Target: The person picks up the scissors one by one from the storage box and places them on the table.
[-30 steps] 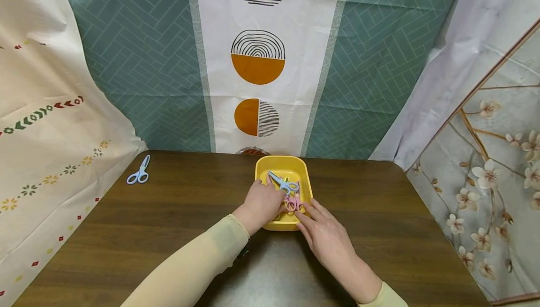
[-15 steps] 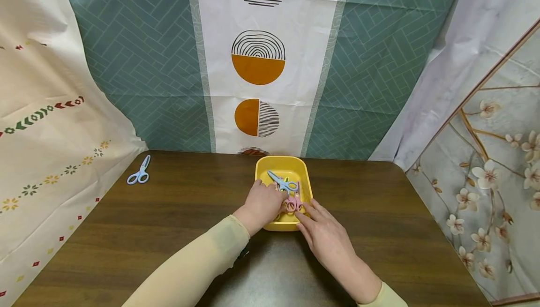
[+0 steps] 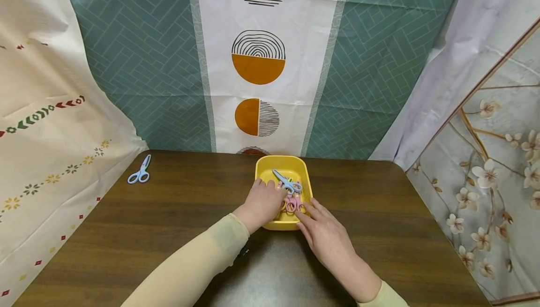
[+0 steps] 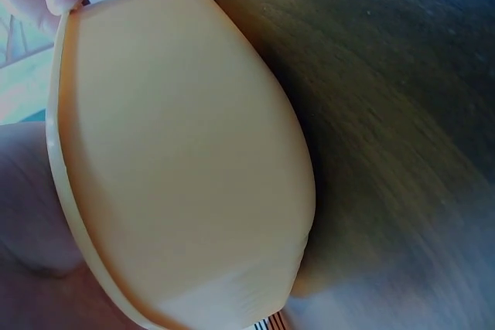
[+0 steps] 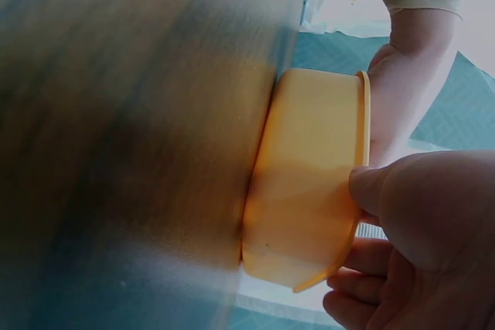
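A yellow plastic bin [image 3: 281,226] stands near the middle of the table, holding several small scissors. Blue scissors [image 3: 284,181] lie on top, blades toward the back left. Pink scissors [image 3: 295,200] lie in front of them, handles toward me. My left hand [image 3: 262,202] reaches over the bin's left side into the scissors; its fingers are mostly hidden by the back of the hand. At the front right corner, my right hand [image 3: 329,236] pinches the bin's rim, thumb outside and fingers over the edge. The right wrist view shows the thumb [image 5: 370,187] on the rim.
Another pair of blue scissors [image 3: 141,171] lies on the brown wooden table [image 3: 202,180] at the far left. A patterned cloth [image 3: 260,124] hangs behind the table's back edge, with more cloths hanging at both sides.
The blue scissors in the bin have shifted slightly to the right, near the fingers of my left hand. My right hand and the bin have stayed in place.
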### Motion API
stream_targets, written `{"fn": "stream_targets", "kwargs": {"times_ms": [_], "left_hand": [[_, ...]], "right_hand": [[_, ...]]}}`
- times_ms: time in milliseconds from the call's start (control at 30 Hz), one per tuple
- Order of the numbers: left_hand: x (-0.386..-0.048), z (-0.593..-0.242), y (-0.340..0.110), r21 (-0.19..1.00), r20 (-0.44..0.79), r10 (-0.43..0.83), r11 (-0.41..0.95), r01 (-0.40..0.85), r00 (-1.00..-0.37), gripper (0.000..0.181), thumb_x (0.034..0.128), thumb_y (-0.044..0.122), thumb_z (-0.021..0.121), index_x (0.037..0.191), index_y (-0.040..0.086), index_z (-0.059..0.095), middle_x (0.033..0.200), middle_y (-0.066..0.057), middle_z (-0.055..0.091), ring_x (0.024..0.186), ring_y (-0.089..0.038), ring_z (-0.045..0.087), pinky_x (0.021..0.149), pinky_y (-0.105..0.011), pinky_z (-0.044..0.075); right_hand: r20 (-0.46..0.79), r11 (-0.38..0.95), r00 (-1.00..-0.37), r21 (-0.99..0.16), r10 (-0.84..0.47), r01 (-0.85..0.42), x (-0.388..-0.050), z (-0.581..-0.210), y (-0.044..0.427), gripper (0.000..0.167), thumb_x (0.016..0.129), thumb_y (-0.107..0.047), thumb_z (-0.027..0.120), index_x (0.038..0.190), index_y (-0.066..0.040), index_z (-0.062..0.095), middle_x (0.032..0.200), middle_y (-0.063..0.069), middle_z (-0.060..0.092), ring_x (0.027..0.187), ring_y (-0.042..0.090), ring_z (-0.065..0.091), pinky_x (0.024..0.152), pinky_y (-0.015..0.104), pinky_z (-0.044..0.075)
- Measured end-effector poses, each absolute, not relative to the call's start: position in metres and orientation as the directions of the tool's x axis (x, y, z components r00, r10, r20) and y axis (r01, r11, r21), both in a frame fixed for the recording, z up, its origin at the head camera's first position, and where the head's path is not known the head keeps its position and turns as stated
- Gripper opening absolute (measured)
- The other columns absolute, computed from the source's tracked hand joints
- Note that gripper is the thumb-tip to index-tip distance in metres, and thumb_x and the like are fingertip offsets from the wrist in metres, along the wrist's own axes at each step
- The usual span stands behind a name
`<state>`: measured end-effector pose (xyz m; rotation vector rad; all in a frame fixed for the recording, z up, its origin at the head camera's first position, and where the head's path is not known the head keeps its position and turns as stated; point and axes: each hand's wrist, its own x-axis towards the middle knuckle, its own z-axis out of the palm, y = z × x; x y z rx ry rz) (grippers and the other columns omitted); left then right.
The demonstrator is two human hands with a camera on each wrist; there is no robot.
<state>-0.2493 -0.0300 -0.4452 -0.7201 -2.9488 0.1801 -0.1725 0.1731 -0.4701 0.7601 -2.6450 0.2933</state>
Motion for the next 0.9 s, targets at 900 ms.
{"fn": "stream_targets", "kwargs": {"times_ms": [900], "left_hand": [[-0.233,-0.439,-0.044,-0.198,0.271,0.516,0.856,0.477,-0.813,0.031,0.1039,0.036,0.077,0.126,0.015,0.077,0.107,-0.013,0.071,0.096,-0.032,0.066,0.097,-0.049,0.053]], "right_hand": [[0.386,0.838,-0.803,-0.121,-0.454,-0.533,-0.171,-0.469,0.172,0.037,0.103,-0.026,0.081,0.137,-0.012,0.079,0.148,0.017,0.069,0.149,0.038,0.055,0.116,0.055,0.05]]}}
